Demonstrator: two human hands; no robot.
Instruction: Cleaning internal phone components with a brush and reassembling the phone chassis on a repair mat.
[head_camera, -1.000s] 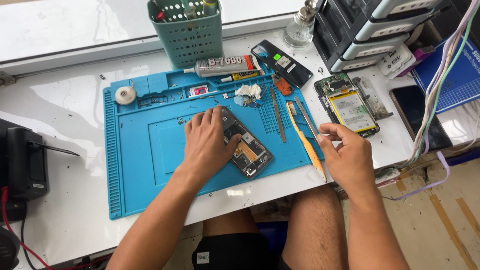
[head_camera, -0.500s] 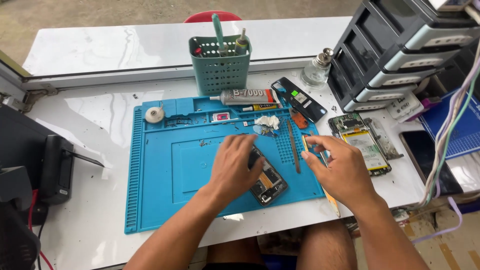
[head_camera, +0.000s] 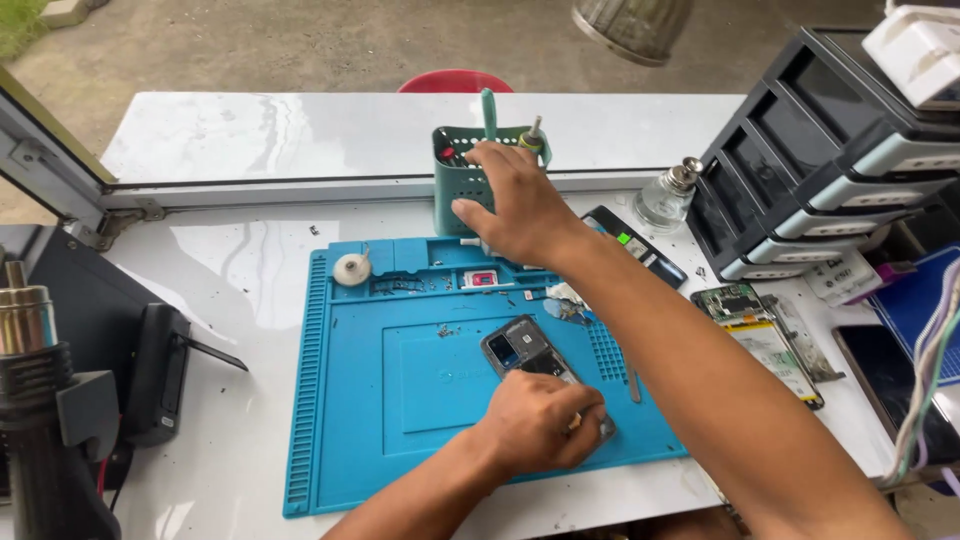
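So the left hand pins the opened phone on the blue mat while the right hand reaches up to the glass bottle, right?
Not quite. In the head view the right hand reaches the green plastic tool basket, not the glass bottle. The left hand does pin the opened phone on the blue mat.

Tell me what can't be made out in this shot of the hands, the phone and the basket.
Head view only:
- Right hand at the basket: its fingertips are behind the rim, so any grip is hidden.
- Left hand covers the lower end of the phone; what it presses or holds there is hidden.
- Phone insides: too small to tell apart.
- Tools in the basket: only the tops show.
- Specks on the mat: too small to identify.
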